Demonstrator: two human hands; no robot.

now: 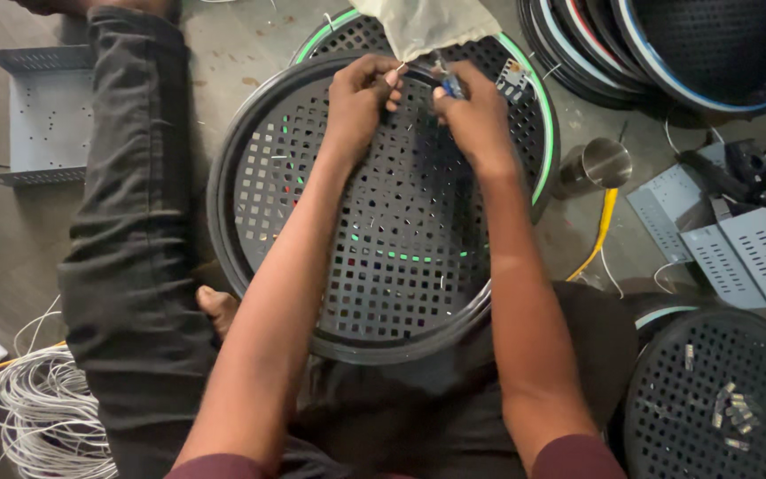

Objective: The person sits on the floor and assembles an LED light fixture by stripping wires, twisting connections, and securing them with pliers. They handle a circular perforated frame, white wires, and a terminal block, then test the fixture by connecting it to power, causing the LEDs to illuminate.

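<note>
Black perforated round tray (pixel 374 231) lies across lap; left hand (pixel 361 93) pinches thin wire (pixel 398 69), right hand (pixel 476 115) grips small blue-handled tool (pixel 449 84).

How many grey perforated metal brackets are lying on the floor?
3 clear ones: one bracket at far left, and two more at right beside the steel cup. Others may be hidden under the black parts.

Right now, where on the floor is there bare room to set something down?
Bare floor lies between the trouser leg and the round perforated tray, up top. Another patch sits between the steel cup and the grey metal brackets. It is crowded by the wire coil and the stacked trays.
</note>
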